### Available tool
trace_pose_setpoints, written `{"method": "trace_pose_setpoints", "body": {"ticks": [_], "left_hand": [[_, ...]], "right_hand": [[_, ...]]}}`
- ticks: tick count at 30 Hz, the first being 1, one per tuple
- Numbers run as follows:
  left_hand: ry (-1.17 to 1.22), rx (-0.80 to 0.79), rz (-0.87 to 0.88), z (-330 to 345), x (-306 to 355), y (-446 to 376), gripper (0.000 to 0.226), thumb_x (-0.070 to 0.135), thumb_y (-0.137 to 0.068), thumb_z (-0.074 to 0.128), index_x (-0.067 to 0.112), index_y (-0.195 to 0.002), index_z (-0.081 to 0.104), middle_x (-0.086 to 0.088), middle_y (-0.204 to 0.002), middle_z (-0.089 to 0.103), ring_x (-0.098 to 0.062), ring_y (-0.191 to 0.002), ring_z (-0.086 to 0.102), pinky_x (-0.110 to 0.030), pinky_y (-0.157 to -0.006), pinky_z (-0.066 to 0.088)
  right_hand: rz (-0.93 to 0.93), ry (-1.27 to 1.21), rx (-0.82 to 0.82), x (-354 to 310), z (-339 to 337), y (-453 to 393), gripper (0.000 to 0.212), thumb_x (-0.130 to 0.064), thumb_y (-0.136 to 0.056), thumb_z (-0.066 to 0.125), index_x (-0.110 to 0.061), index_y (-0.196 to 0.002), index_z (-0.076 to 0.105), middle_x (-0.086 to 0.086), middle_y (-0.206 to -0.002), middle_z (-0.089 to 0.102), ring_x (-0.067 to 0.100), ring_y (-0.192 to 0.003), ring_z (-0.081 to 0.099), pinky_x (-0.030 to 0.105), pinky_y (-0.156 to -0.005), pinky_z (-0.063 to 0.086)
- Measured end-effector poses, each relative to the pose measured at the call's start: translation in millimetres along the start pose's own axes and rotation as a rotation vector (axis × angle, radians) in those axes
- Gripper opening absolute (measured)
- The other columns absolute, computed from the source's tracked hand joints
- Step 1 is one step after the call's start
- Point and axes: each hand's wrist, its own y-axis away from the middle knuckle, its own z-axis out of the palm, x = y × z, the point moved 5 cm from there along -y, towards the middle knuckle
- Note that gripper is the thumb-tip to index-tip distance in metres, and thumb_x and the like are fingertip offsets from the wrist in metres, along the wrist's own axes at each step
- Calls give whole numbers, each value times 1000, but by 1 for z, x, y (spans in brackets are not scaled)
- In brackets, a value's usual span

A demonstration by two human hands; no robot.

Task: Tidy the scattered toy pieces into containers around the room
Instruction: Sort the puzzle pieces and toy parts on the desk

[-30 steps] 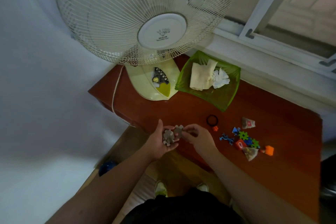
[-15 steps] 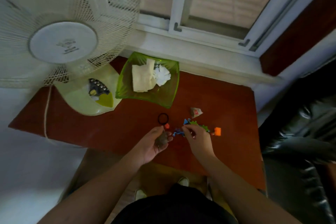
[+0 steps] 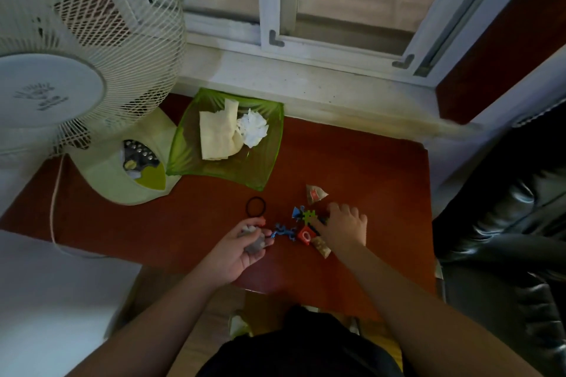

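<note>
Nearest the camera, the left hand is palm-up over the front edge of the red-brown table, fingers curled round a small cluster of grey toy pieces cupped in the palm. The right hand lies palm-down on the scattered toys, fingers bent over them; whether it actually grips a piece cannot be told. Between the two hands lies a blue branching piece. At the right hand's thumb side: a red cube piece with a pale ring mark on its face, a lime-green gear piece, a blue piece just left of the green one. A small tan sachet lies at the wrist edge; a second sachet, red print illegible, sits just beyond the fingers. A black hair band lies flat beyond the left hand. Farther back, a translucent green square dish holds a folded cream cloth and a crumpled white tissue, the two touching; no toy pieces in it. Left of the dish, a pale green fan base with button panel touches the dish corner; the fan grille hub bears a logo and lettering, blurred, not readable. Window frame at the far wall.
</note>
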Motion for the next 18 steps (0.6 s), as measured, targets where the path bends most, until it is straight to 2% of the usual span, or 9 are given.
{"method": "trace_pose_setpoints", "body": {"ticks": [3,8,12,15,18], "left_hand": [[13,33,24,-3,1,2,20,1,-96,46,10,-107,61,-11,-93,68,-22,-82,68,-24,-55,54],[26,94,31,-9,-1,3,19,1,-97,46,10,-106,60,-12,-94,67,-22,-80,68,-24,-54,55],[39,113,36,-7,-4,3,19,1,-97,45,11,-106,59,-12,-93,67,-21,-78,69,-24,-54,55],[47,115,40,-3,-5,3,19,1,-97,45,10,-106,60,-13,-93,66,-21,-78,69,-24,-54,55],[56,118,45,2,-5,3,20,0,-97,45,9,-106,61,-13,-93,66,-23,-79,68,-23,-53,55]], "right_hand": [[-20,30,-43,-8,5,-9,73,-72,-81,50,-18,-130,44,6,-128,55,27,-121,49,42,-100,37],[-69,-58,-56,-5,12,-15,41,-53,-87,58,-25,-117,53,-2,-120,62,23,-116,50,39,-94,34],[-86,-185,7,9,4,-14,31,-48,-90,57,-27,-113,58,-5,-113,62,21,-112,51,37,-92,33],[-93,-405,30,19,-4,-16,26,-40,-89,63,-24,-110,61,-4,-107,61,19,-103,55,34,-88,38],[-89,-665,24,26,-13,-16,20,-31,-89,66,-20,-105,63,-3,-102,57,12,-86,56,25,-72,46]]}}
